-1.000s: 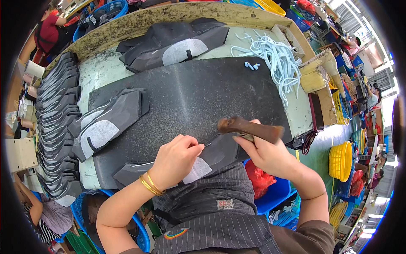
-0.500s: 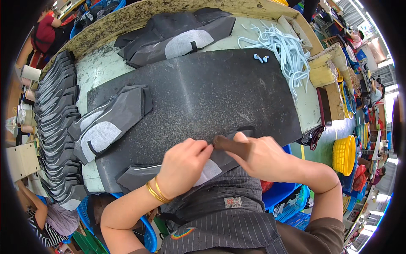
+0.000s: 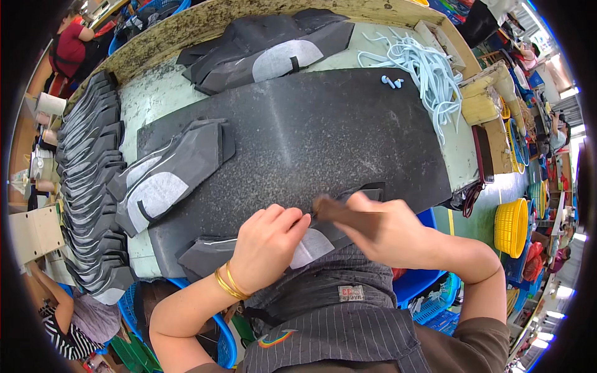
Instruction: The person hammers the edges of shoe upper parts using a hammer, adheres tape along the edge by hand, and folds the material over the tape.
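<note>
Passage: mid black mat [image 3: 298, 133] | obstacles: left hand [image 3: 267, 239], right hand [image 3: 401, 239], grey pieces [image 3: 196, 154]

Two hands work over a dark grey panel [image 3: 208, 253] at the near edge of the tabletop [image 3: 152, 92].
The right hand [image 3: 401, 239] grips a brown tool [image 3: 349, 217], its end just beside the left hand's [image 3: 267, 239] pinched fingers; overlapping panels [image 3: 93, 180] line the left edge, pale blue cords [image 3: 430, 78] the far right corner.

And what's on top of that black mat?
On the black mat: grey panels across its left edge, pale-blue earbuds toward the far right, another grey panel nearest the person. The left hand hides part of that panel.
</note>
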Motion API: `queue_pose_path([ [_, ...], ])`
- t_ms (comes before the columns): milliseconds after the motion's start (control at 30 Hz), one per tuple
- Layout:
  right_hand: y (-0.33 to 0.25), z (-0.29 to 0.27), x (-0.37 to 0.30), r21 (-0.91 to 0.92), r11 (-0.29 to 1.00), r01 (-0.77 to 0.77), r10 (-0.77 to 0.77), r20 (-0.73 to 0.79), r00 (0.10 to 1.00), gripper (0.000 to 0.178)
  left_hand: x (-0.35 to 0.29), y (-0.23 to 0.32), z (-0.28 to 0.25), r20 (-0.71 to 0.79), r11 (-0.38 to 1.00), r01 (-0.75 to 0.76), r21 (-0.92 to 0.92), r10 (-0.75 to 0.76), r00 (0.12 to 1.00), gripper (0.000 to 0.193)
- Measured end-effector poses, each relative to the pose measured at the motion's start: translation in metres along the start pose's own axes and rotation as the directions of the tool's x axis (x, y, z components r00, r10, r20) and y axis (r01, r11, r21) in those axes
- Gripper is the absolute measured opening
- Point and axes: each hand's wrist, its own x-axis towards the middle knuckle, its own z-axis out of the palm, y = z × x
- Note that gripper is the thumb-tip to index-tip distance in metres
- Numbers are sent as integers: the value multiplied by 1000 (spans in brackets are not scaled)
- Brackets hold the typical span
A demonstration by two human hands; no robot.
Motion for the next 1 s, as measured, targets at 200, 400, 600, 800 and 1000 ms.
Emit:
queue_pose_path([
  [200,16,15,1,-28,992,-127,128,40,991,55,-8,-21,-7,134,934,216,-284,-184,974,13],
  [400,16,28,-7,-33,989,-144,145,54,988,38,0,-21,4,33,947,128,-296,-124,992,14],
  [600,33,7,-15,-16,998,-64,59,-211,976,32,37,-2,22,-128,950,184,-252,-221,967,9],
  [800,39,-6,-3,42,991,-127,133,-184,974,41,37,-28,13,133,864,262,-430,-226,965,7],
  [1000,33,-2,-3,5,995,-102,102,-20,995,50,27,-5,13,-107,998,-45,45,49,993,21],
])
